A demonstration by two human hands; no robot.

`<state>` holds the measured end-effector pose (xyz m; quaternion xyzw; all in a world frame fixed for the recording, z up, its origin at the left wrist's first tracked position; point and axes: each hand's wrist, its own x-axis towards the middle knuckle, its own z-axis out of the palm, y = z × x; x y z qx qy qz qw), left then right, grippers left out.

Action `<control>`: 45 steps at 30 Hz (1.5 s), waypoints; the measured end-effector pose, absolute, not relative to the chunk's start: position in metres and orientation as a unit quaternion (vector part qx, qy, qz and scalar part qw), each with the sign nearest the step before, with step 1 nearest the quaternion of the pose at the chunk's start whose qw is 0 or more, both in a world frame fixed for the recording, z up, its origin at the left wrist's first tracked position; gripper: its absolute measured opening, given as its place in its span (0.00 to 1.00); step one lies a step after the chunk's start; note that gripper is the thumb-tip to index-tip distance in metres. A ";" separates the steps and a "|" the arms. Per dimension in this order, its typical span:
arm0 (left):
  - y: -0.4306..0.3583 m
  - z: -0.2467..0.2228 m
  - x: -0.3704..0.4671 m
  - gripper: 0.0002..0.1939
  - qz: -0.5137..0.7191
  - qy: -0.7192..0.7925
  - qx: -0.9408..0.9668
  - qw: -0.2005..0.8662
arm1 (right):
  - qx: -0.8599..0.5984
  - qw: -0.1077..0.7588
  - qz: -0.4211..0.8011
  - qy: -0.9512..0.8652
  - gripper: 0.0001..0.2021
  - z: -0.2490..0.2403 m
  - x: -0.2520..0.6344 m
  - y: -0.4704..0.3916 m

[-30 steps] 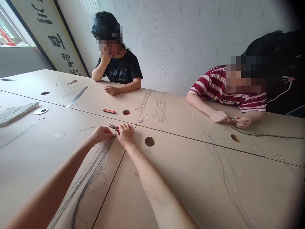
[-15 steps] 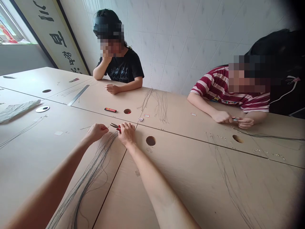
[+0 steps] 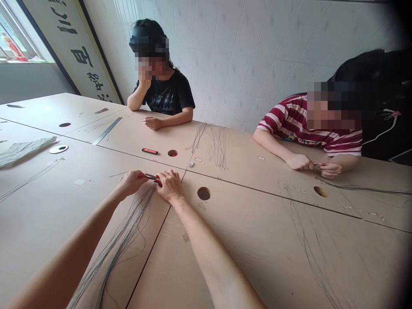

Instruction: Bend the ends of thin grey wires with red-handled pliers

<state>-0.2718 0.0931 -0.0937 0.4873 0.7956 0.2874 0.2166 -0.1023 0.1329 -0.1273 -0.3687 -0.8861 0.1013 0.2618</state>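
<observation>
My right hand [image 3: 170,184] is wrapped round the red handles of a pair of pliers [image 3: 151,176]. The jaws point left and reach the fingertips of my left hand [image 3: 131,183]. Those fingers are pinched together, and whatever lies between them is too small to make out. Below both hands a bundle of thin dark cords [image 3: 124,240] runs across the table towards me, its top end close under the pliers. Just left of my left hand lies a thin chain-like strip [image 3: 117,174].
Across the table [image 3: 257,240] sit a person in black [image 3: 169,96] and one in a striped shirt [image 3: 283,113], who works on something small. A red-and-black marker [image 3: 149,151], a steel ruler [image 3: 107,131], more cords [image 3: 219,148] and a round hole [image 3: 204,193] are nearby.
The pliers' jaws, spread and apart from my left hand before, have come together and moved left to its fingertips. My hands are closer to each other.
</observation>
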 end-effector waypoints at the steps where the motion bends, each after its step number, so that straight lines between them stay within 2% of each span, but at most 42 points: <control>1: 0.090 -0.092 -0.273 0.14 0.292 0.794 0.487 0.218 | -0.369 0.261 0.101 -0.886 0.09 -0.128 -0.103 0.133; 10: 0.082 -0.089 -0.271 0.13 0.342 0.778 0.472 0.236 | -0.361 0.266 0.103 -0.888 0.09 -0.131 -0.104 0.133; 16: 0.085 -0.092 -0.268 0.21 0.361 0.763 0.463 0.269 | -0.355 0.283 0.101 -0.885 0.15 -0.127 -0.098 0.130; 29: 0.076 -0.095 -0.278 0.23 0.361 0.757 0.462 0.288 | -0.386 0.278 0.141 -0.869 0.09 -0.131 -0.103 0.132; 34: 0.065 -0.090 -0.279 0.21 0.364 0.769 0.448 0.276 | -0.378 0.287 0.170 -0.864 0.09 -0.131 -0.102 0.132; 40: 0.067 -0.084 -0.272 0.21 0.374 0.770 0.440 0.271 | -0.400 0.321 0.218 -0.830 0.15 -0.120 -0.093 0.132; 45: 0.072 -0.068 -0.265 0.21 0.378 0.761 0.450 0.276 | -0.408 0.315 0.293 -0.805 0.10 -0.108 -0.100 0.137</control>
